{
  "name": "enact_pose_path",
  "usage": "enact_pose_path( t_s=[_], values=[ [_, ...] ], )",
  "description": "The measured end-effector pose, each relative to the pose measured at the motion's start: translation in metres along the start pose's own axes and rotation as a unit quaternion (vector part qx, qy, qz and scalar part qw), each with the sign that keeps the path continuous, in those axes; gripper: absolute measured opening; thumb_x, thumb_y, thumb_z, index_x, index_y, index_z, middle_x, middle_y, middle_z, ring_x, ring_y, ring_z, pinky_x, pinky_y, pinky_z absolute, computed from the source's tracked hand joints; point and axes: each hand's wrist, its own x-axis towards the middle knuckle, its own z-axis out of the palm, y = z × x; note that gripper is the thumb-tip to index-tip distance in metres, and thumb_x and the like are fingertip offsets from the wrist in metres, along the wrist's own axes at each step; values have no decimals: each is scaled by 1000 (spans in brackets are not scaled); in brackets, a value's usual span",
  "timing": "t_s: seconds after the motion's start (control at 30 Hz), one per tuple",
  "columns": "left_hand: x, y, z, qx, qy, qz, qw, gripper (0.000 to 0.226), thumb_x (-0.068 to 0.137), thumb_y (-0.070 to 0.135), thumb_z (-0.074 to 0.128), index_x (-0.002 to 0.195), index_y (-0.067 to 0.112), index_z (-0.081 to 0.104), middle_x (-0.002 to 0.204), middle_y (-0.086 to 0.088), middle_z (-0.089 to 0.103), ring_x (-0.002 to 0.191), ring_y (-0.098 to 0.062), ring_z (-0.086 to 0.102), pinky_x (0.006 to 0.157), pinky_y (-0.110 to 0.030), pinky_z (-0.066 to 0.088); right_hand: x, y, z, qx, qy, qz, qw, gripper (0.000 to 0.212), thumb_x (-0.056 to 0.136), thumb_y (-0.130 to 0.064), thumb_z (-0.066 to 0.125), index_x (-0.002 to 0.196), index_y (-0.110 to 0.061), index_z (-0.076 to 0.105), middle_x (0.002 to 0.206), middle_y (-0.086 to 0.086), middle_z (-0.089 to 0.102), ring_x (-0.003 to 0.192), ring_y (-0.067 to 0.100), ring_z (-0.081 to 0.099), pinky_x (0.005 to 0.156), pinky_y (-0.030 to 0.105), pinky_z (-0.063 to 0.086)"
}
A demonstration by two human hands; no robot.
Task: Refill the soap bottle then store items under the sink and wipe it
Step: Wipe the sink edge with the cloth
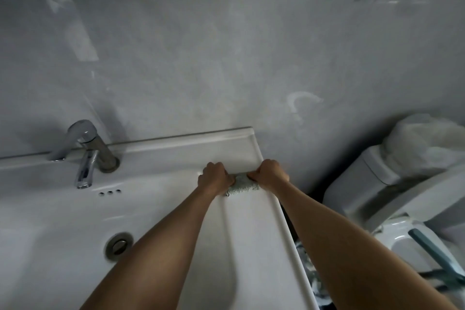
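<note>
Both hands are curled tight on one small cloth (245,185). The left hand (214,177) grips its left end and the right hand (270,173) grips its right end. The two fists are close together.

The pale green cloth is bunched into a short roll. It lies on the flat right side of the white sink (251,224), near the back corner. Its long way runs left to right, from one fist to the other, across the ledge.

I think this is the wiping step. No soap bottle is in sight. Next, the hands may need to press the cloth flat and slide it along the ledge, then down into the bowl toward the drain (119,245) and round the tap (86,153).
</note>
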Motion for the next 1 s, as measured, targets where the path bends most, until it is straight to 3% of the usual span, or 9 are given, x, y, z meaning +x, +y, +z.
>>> enact_pose_path(
  t_s=[0.1,0.2,0.27,0.47,0.57,0.67,0.77,0.87,1.0],
  values=[
    [-4,3,-5,0,-15,3,1000,22,86,28,62,84,7,63,90,-10,67,94,-30,63,71,-31,43,-4,0,-5,-4,-9,-4,1000,55,78,-46,63,117,-8,56,117,13,60,108,31,58,78,32,46],
    [-9,7,-20,-50,-32,11,998,32,87,25,64,62,13,48,62,0,50,69,-21,53,54,-27,34,-7,-2,-17,44,-35,-18,998,40,77,-42,66,99,-9,63,101,13,66,95,29,63,67,27,41],
    [-13,9,-37,-100,-38,15,994,30,86,21,66,63,14,49,63,-1,51,64,-16,50,49,-23,33,-10,-8,-30,76,-38,-32,996,30,80,-40,66,86,-11,62,88,11,63,83,25,61,65,25,40],
    [-32,27,-98,-197,9,34,980,19,87,10,67,76,11,51,91,-14,59,83,-25,59,64,-31,54,-23,-42,-72,174,23,-53,983,38,80,-42,68,57,-18,48,56,-3,49,61,14,52,52,24,37],
    [-41,37,-135,-220,57,52,972,20,86,13,69,78,12,50,102,-15,59,86,-26,60,60,-31,56,-35,-67,-95,237,62,-74,967,36,81,-39,69,61,-16,48,63,2,54,60,20,55,62,26,47],
    [-58,45,-168,-248,104,69,961,21,85,13,71,80,12,50,110,-19,59,89,-30,62,59,-32,57,-51,-89,-114,295,114,-111,942,34,78,-41,71,86,-16,48,89,6,59,85,29,64,79,34,51],
    [-77,54,-197,-249,135,92,955,19,85,12,71,82,10,52,109,-17,58,93,-30,62,60,-30,57,-66,-108,-135,311,154,-149,926,27,80,-34,70,88,-17,51,91,3,55,85,21,55,70,24,39],
    [-98,65,-222,-247,170,130,945,18,85,11,71,86,7,54,105,-17,60,94,-31,64,63,-32,59,-82,-122,-158,354,185,-196,896,22,79,-30,73,81,-13,58,88,7,63,78,21,57,65,25,41],
    [-125,85,-254,-240,219,183,928,19,82,9,74,88,5,57,85,-12,61,74,-23,63,58,-30,58,-108,-134,-188,405,234,-265,843,18,80,-25,72,81,-10,62,77,8,64,64,21,58,48,13,40]
  ],
)
